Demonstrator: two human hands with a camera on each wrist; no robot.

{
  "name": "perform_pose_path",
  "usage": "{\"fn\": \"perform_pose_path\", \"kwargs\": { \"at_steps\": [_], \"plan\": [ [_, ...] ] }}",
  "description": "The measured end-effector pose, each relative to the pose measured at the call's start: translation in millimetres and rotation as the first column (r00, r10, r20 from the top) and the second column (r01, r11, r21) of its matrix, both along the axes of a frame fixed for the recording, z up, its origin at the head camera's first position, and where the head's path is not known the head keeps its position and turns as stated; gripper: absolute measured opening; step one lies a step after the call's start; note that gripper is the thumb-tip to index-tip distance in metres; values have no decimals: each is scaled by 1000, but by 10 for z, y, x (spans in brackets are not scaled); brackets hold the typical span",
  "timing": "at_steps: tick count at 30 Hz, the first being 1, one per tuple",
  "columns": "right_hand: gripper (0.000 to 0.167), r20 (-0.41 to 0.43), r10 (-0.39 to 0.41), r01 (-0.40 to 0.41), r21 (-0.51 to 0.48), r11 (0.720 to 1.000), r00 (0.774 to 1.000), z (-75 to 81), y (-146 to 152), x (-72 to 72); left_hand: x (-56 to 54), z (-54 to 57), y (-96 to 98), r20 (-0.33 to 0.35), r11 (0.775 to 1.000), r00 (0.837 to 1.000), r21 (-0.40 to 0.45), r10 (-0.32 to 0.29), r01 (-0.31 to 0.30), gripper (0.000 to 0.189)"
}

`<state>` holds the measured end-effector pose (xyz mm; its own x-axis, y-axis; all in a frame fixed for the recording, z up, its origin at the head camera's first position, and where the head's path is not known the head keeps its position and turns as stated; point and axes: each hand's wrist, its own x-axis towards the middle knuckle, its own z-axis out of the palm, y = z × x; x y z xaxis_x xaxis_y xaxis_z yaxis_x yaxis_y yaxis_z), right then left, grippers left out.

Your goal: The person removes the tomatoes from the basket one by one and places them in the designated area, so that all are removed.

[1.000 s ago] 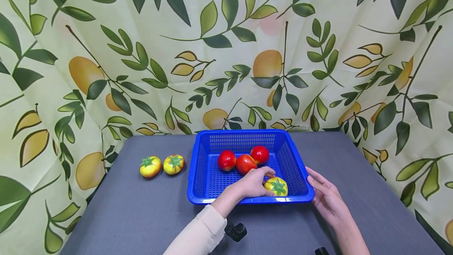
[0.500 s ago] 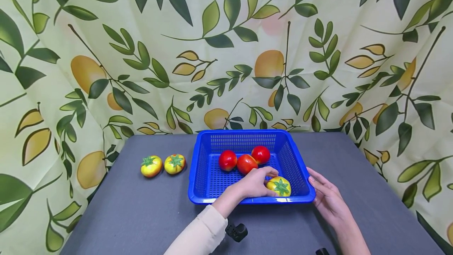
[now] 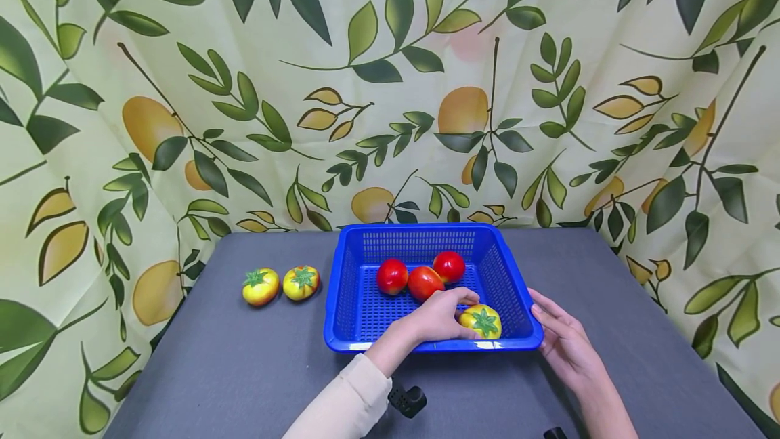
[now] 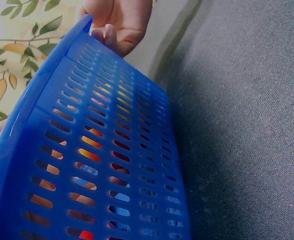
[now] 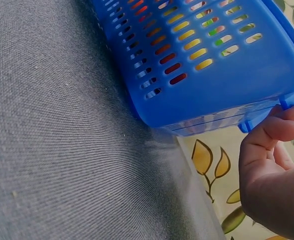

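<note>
Head: left hand (image 3: 440, 316) seemingly grips yellow tomato (image 3: 483, 321); left wrist: basket (image 4: 106, 144) between.

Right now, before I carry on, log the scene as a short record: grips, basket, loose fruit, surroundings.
Basket: blue, slatted, on a grey table
Left grip: holds a yellow fruit inside the basket
Right grip: holds the basket's right rim
Also inside: three red fruits
Outside: two yellow-and-red fruits, left of the basket
Backdrop: leaf-print cloth

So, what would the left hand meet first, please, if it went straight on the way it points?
Holding the yellow fruit, the left hand would probably meet the blue basket's right wall first, though depth is unclear.
</note>
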<state>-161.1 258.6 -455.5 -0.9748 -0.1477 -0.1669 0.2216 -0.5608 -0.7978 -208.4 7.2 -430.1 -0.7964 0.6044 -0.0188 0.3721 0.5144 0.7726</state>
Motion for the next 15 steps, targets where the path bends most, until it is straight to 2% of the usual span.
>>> {"fn": "perform_pose_path", "kwargs": {
  "at_steps": [15],
  "plan": [
    [29, -18, 14, -15, -51, 999, 1000, -10, 10, 4, 3, -16, 4, -22, 1000, 1000, -5, -4, 4, 58]
  ]
}}
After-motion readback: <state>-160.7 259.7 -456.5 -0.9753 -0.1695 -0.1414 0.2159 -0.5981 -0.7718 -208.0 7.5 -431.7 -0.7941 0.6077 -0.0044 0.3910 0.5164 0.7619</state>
